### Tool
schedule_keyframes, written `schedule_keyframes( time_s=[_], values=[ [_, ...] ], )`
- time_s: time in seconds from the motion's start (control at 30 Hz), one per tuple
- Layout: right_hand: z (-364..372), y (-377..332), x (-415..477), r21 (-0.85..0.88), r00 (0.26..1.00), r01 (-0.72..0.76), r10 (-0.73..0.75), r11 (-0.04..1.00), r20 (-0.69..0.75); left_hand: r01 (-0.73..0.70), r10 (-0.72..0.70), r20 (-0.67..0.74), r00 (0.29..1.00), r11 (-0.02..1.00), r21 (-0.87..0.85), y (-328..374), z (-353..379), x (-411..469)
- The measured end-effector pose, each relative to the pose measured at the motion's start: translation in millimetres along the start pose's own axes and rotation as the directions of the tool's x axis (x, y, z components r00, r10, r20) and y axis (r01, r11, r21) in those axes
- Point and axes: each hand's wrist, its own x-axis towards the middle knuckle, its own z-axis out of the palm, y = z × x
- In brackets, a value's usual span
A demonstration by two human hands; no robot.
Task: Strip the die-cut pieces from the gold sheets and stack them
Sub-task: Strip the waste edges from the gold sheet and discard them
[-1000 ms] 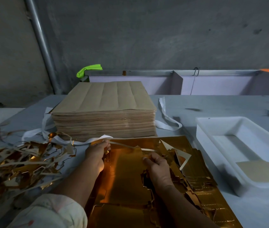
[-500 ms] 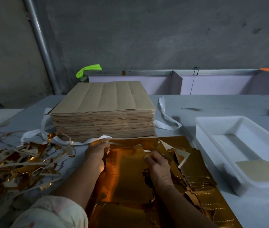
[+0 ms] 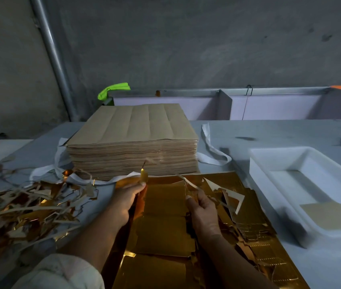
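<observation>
A pile of shiny gold sheets point(image 3: 165, 232) lies on the table right in front of me. My left hand point(image 3: 124, 200) pinches a thin gold waste strip point(image 3: 143, 174) that rises from the sheet's far left corner. My right hand point(image 3: 202, 211) grips torn gold trim point(image 3: 190, 185) at the sheet's far edge, beside loose cut frames point(image 3: 232, 197). A tall stack of brown-backed sheets point(image 3: 133, 140) stands just beyond the gold pile. One stripped piece point(image 3: 330, 215), brown side up, lies in the white tray point(image 3: 274, 161) at the right.
A heap of gold and brown waste strips point(image 3: 21, 209) covers the table at my left. White strapping bands point(image 3: 211, 151) lie around the tall stack. A grey wall, a metal pipe point(image 3: 50, 49) and a low partition point(image 3: 223, 105) stand behind the table.
My left hand has pulled a thin strip up and away from the sheet's far edge. My right hand has lifted slightly and now holds torn trim instead of pressing flat.
</observation>
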Motion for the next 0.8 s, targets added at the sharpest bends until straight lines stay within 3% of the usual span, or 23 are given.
schedule_keyframes(
  time_s=[0.37, 0.57, 0.8],
  values=[
    [0.5, 1.0, 0.6, -0.084, 0.999, 0.014, -0.011, 0.996, 0.037, -0.022, 0.021, -0.065, 0.998, 1.0, -0.01, -2.5, 8.4, 0.5],
    [-0.7, -0.7, 0.6, -0.024, 1.0, 0.003, -0.002, 1.0, 0.011, -0.017, 0.003, -0.08, 0.997, 0.984, -0.178, -1.1, 5.1, 2.9],
    [-0.6, -0.6, 0.3, -0.011, 1.0, 0.019, -0.019, 1.0, -0.015, -0.056, 0.055, -0.02, 0.998, 0.995, -0.082, -3.3, 5.4, -0.6]
  ],
)
